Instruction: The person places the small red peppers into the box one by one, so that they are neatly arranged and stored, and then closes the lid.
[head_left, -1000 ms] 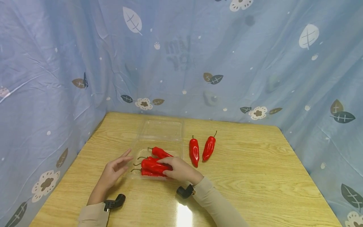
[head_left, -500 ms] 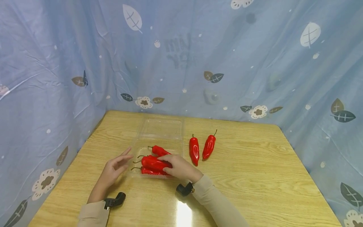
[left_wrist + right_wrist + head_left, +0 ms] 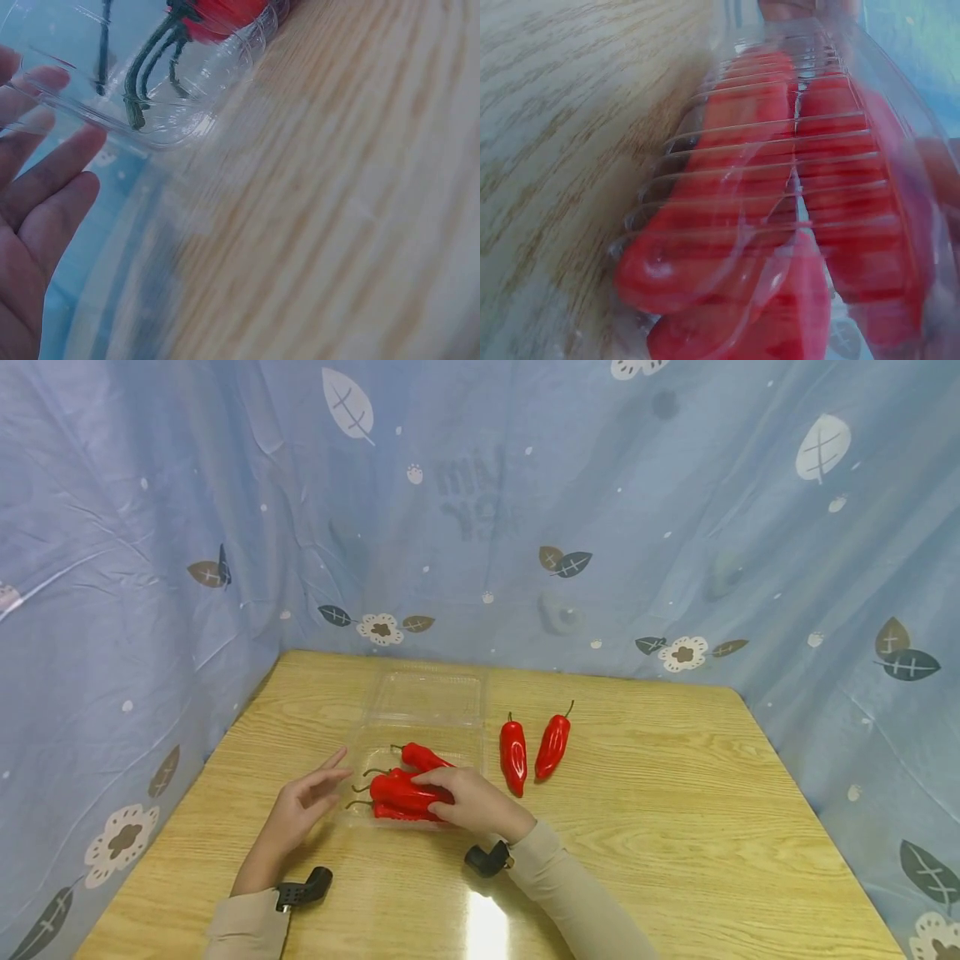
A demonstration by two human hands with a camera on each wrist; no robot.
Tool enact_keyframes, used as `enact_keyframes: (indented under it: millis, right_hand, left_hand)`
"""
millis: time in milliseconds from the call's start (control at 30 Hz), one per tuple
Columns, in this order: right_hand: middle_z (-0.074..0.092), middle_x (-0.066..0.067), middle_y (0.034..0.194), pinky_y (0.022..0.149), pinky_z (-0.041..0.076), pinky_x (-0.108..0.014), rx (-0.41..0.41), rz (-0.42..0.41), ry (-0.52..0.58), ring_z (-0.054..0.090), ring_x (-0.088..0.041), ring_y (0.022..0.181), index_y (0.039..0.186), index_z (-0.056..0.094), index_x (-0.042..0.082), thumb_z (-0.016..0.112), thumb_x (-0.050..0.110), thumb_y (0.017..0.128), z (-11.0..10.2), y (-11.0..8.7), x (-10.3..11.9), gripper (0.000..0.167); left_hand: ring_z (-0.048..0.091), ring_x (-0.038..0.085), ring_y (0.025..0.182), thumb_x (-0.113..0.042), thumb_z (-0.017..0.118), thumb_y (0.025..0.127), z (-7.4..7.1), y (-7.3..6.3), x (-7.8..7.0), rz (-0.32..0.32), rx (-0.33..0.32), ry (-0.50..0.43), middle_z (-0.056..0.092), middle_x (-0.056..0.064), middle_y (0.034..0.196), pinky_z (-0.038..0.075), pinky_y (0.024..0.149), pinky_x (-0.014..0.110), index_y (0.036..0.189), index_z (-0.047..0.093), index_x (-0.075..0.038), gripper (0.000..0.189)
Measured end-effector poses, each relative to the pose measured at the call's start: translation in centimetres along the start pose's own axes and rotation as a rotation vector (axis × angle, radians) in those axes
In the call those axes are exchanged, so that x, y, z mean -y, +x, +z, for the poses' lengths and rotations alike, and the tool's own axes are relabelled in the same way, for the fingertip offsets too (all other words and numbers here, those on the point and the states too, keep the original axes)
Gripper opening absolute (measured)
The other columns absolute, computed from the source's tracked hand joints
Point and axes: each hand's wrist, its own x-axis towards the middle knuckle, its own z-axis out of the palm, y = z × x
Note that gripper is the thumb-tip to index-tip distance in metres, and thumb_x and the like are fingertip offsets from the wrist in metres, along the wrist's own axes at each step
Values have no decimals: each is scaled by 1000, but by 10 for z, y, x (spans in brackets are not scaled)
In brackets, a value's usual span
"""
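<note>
A clear plastic clamshell box (image 3: 483, 750) lies on the table with its lid laid back behind it. Several red peppers (image 3: 420, 757) are in it, stems to the left. My right hand (image 3: 474, 803) reaches in from the right and pinches the top red pepper (image 3: 392, 791) between thumb and fingers. At the box's left end, my left hand (image 3: 298, 810) is held with fingers extended; in the left wrist view its fingertips (image 3: 88, 139) are right at the clear wall. Through the ribbed side, the right wrist view shows peppers (image 3: 742, 142) packed lengthwise.
Two more red peppers, one nearer (image 3: 513, 756) and one farther right (image 3: 552, 747), lie on the wooden table (image 3: 660, 802) beside the box. A blue patterned curtain (image 3: 480, 510) hangs behind the table and along both sides.
The pepper under my right hand has shifted slightly left, the right fingers moving with it. My left hand stays in place beside the box.
</note>
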Motion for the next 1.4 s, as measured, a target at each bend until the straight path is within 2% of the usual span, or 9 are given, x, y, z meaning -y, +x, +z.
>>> enact_keyframes:
  millis: [133,467,567,767,867,1133,1400]
  right_hand:
    - [61,0,129,100,46,-24,14,-10,-1,56,-10,114,129,59,11,60,12,90,-1,-1,0,38]
    - [60,-1,130,105,44,-25,31,-44,-18,54,-13,122,129,59,11,62,16,90,0,-1,0,40]
    - [58,-1,132,106,43,-26,46,-37,-10,52,-14,124,131,58,12,63,17,89,0,-2,0,42]
    - [56,0,135,106,43,-27,68,-17,-8,50,-13,126,133,56,14,65,19,88,1,-4,-2,46]
    - [56,1,136,107,42,-27,70,-17,-5,50,-13,126,134,55,14,66,20,88,1,-5,-3,47]
    - [58,0,133,107,43,-31,2,-36,26,52,-17,125,134,54,10,64,18,89,-5,-8,-5,46]
    - [57,-6,134,104,47,-36,-89,-19,132,53,-22,125,134,53,7,64,15,89,-17,-16,-16,47]
  left_hand:
    - [40,5,135,22,51,84,0,0,0,6,3,-1,38,20,148,37,105,12,115,52,22,31]
    - [40,4,134,18,51,86,0,0,0,-34,19,26,32,37,142,37,104,10,117,52,20,31]
    - [40,4,134,18,51,86,0,0,-1,-35,20,28,33,35,143,37,104,10,117,52,20,31]
    - [39,4,135,19,51,85,1,0,-2,-19,17,19,36,23,148,36,105,10,116,52,21,31]
    - [39,4,135,19,51,85,1,0,-2,-17,18,20,36,24,147,36,105,10,116,51,23,30]
    - [42,4,132,19,52,85,1,0,-2,-46,0,8,33,40,139,39,102,11,114,53,22,30]
    - [42,5,133,19,52,85,1,0,-2,-47,-9,13,33,41,138,39,102,10,113,53,22,29]
